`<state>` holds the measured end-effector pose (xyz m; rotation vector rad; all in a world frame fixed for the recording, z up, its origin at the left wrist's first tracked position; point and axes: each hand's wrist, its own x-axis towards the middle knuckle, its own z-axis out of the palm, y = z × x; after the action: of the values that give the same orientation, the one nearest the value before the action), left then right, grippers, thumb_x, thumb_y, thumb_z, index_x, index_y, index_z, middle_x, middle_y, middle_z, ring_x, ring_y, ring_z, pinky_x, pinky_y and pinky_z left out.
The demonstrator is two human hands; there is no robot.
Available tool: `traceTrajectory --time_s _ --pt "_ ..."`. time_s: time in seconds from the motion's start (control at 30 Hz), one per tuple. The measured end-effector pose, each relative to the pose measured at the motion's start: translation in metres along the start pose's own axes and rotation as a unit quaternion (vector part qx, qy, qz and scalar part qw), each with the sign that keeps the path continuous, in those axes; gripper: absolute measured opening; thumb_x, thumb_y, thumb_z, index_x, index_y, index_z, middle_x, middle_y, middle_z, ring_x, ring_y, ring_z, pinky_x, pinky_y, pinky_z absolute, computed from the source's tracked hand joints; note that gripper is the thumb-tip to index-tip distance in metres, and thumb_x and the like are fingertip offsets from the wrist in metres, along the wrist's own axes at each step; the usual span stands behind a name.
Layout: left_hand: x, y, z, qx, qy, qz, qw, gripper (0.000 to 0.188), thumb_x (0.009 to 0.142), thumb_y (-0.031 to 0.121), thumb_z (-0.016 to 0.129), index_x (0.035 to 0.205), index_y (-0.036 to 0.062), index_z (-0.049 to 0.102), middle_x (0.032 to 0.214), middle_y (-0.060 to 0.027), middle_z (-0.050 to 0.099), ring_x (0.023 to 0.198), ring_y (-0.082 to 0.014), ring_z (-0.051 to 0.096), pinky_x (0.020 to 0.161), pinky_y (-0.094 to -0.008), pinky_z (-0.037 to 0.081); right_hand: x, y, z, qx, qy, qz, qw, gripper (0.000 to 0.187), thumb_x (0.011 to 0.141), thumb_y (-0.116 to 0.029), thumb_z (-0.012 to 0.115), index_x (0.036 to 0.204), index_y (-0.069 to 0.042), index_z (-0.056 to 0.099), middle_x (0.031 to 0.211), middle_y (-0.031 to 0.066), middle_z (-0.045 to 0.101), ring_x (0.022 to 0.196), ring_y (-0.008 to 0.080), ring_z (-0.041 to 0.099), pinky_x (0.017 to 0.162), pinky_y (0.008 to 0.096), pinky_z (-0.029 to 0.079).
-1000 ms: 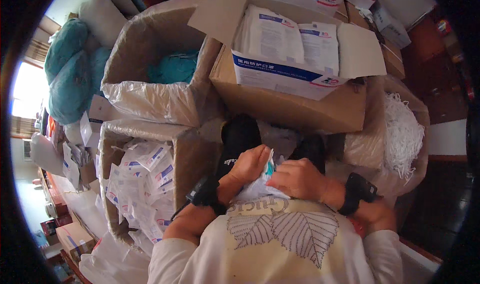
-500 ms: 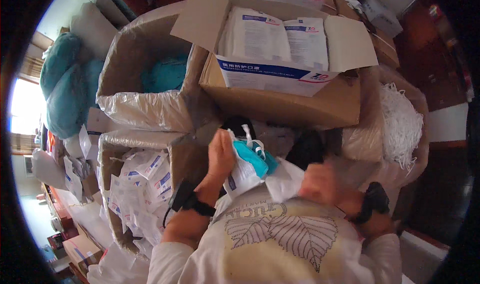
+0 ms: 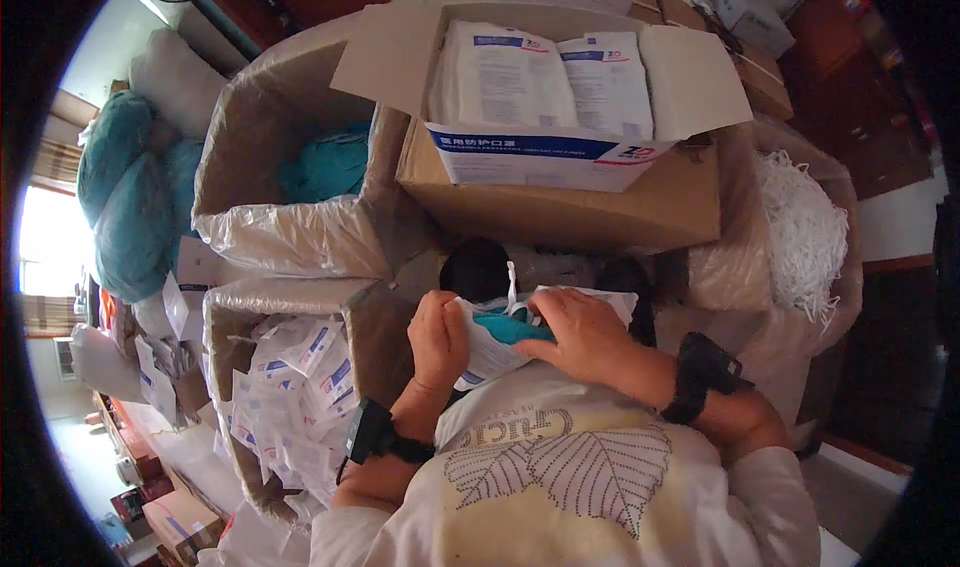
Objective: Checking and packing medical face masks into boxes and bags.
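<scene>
In front of my chest, I hold a white printed paper-and-plastic pouch [image 3: 480,360], its mouth facing away from me. A folded teal face mask [image 3: 510,327] sits partly inside it, with a white ear strap [image 3: 513,279] sticking up. My left hand [image 3: 438,342] is closed on the pouch's left edge. My right hand [image 3: 590,339] reaches over from the right, its thumb and fingers pinching the mask's right end. Another white sheet [image 3: 622,305] shows behind the right knuckles; whether it belongs to the pouch, I cannot tell.
An open carton [image 3: 545,157] of white packs stands on a brown box [image 3: 560,212] ahead. Lined cartons at left hold teal masks [image 3: 325,164] and printed pouches [image 3: 300,387]. White straps [image 3: 803,232] fill a bin at right. Teal bags [image 3: 130,207] are piled far left.
My right hand has moved left and up, from pulling at a white piece to the mask's right end. The left hand stays on the pouch, slightly lower. The pouch now lies more level.
</scene>
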<state>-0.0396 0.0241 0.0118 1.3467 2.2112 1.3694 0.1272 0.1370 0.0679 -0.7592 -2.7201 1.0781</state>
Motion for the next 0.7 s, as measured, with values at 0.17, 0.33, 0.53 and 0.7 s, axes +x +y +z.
traceTrajectory --time_s 0.17,0.33,0.53,0.7 --pt "-0.007 -0.01 -0.001 -0.058 0.002 -0.026 0.998 0.013 0.085 0.01 0.043 0.082 0.0011 0.052 0.072 -0.0142 0.051 0.064 -0.0295 0.053 0.058 -0.034 0.042 0.006 0.008 0.017 0.065 0.019 -0.026 0.997 0.035 0.074 -0.031 0.064 0.09 -0.001 0.055 0.086 0.0139 0.053 0.086 0.031 0.053 0.072 0.0387 0.043" --pt "-0.001 -0.002 -0.006 -0.075 -0.017 -0.037 0.996 0.011 0.082 0.012 0.053 0.077 0.0025 0.052 0.067 -0.0108 0.05 0.059 -0.0223 0.05 0.054 -0.0299 0.04 0.006 0.003 0.023 0.162 0.006 -0.027 0.986 0.031 0.077 -0.02 0.064 0.098 0.001 0.057 0.09 0.0127 0.057 0.083 0.029 0.055 0.074 0.0339 0.043" --pt "-0.001 -0.002 -0.001 -0.175 -0.019 -0.118 0.977 0.015 0.08 0.012 0.058 0.071 0.0018 0.052 0.062 -0.0064 0.049 0.057 -0.0132 0.046 0.053 -0.0265 0.038 0.0 -0.001 0.02 0.24 0.014 -0.001 0.971 0.023 0.08 -0.014 0.059 0.097 0.002 0.057 0.088 0.0155 0.059 0.081 0.0294 0.057 0.071 0.0338 0.045" --pt "0.003 0.006 0.005 -0.201 -0.041 -0.095 0.974 0.016 0.082 0.012 0.056 0.072 0.0015 0.052 0.063 -0.0047 0.049 0.058 -0.0102 0.045 0.053 -0.025 0.037 -0.013 0.0 0.015 0.28 0.031 0.042 0.958 0.022 0.081 -0.008 0.058 0.101 0.001 0.057 0.093 0.0161 0.06 0.08 0.0227 0.06 0.069 0.03 0.046"
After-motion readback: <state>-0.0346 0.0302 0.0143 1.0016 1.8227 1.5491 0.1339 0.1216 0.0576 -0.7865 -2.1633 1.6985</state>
